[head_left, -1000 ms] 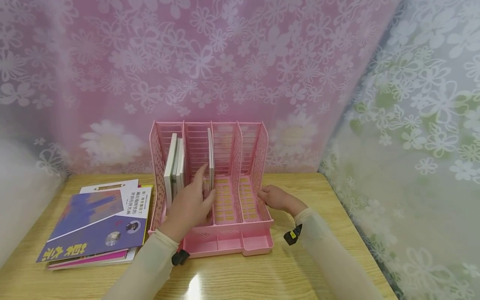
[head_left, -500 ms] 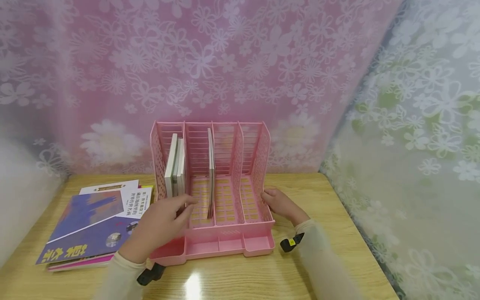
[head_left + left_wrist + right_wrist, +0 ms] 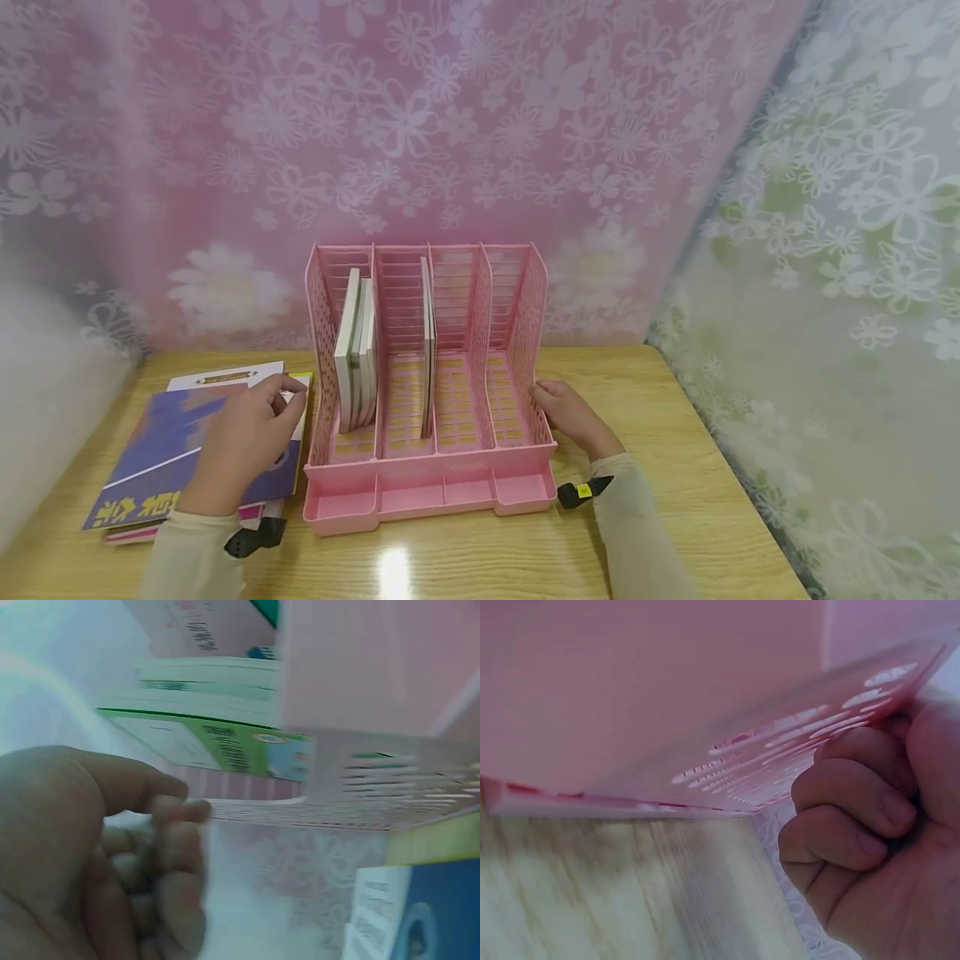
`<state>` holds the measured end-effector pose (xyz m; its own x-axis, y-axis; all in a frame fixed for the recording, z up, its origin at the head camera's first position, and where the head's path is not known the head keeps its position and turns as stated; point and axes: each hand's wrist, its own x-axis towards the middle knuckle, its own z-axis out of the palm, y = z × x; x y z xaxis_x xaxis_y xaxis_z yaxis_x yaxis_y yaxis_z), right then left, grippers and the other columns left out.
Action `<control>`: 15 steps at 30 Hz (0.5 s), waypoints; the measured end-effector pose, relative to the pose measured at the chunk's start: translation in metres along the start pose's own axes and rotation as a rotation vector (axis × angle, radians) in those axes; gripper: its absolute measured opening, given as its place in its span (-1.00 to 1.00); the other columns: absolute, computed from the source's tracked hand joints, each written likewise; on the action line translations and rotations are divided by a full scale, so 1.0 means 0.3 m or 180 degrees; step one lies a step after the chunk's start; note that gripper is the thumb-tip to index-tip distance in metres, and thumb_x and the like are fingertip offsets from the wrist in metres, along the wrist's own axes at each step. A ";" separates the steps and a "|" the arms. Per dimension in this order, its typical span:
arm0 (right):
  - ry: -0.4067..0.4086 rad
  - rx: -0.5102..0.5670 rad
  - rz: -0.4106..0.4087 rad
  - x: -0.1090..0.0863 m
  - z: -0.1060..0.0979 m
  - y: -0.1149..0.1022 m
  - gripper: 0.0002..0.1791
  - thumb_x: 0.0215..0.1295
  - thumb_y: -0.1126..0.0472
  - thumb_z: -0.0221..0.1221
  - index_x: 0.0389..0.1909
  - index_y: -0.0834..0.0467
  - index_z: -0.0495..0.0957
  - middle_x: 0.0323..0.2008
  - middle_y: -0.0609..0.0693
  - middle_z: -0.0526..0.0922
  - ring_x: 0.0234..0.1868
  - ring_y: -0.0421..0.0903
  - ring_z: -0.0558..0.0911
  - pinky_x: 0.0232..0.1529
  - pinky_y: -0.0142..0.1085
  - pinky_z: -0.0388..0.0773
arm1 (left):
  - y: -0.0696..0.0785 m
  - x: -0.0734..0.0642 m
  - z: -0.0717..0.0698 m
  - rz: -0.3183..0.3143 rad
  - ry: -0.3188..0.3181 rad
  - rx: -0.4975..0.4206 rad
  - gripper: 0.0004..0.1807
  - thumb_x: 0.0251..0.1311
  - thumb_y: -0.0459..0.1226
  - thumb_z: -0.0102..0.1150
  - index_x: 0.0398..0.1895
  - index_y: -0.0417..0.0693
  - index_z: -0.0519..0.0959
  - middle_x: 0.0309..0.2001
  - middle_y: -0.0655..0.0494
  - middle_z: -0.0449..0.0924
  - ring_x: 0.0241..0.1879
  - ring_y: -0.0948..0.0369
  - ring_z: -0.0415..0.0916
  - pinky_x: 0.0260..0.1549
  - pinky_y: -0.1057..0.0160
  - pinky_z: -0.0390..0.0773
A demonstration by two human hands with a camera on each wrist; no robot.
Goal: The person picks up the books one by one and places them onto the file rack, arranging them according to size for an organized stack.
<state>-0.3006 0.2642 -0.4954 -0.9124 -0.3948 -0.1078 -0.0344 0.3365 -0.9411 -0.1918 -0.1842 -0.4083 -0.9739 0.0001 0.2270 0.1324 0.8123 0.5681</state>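
Note:
A pink desktop file rack (image 3: 465, 461) with upright compartments stands on the table. Several books (image 3: 356, 354) stand in its leftmost compartment, and thin books (image 3: 427, 358) lean against the divider at the right of the second one. My left hand (image 3: 243, 437), fingers loosely curled around nothing, hovers above the pile of books (image 3: 153, 446) left of the rack. In the left wrist view, a green-edged book (image 3: 225, 746) sticks out of the rack beyond that hand. At the rack's right side my right hand (image 3: 572, 418) grips the side panel (image 3: 780, 754) with curled fingers.
Low open trays (image 3: 408, 500) run along the rack's front. Wooden table (image 3: 480, 554) extends in front of it and to the right. A pink flowered curtain (image 3: 480, 150) hangs behind, and a pale flowered one (image 3: 825, 350) stands at the right.
My left hand has come out of the rack's second compartment and moved left, over the book pile. The thin books stay leaning on the divider. My right hand keeps its hold.

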 end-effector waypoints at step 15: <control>0.0021 0.0022 -0.0012 0.002 0.009 -0.007 -0.41 0.70 0.01 -0.16 0.07 0.54 0.47 -0.17 0.43 0.68 -0.32 -0.09 0.71 -0.31 -0.28 0.68 | -0.070 0.038 0.059 -0.0219 -0.0848 0.0006 -0.55 0.52 -0.07 0.09 0.24 -0.20 0.53 -0.40 0.13 0.62 -0.51 0.22 0.50 -0.51 0.15 0.44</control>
<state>-0.2999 0.2610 -0.4944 -0.9150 -0.3903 -0.1022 -0.0350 0.3292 -0.9436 -0.2088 -0.1909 -0.4318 -0.9948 0.0980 -0.0283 0.0642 0.8168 0.5733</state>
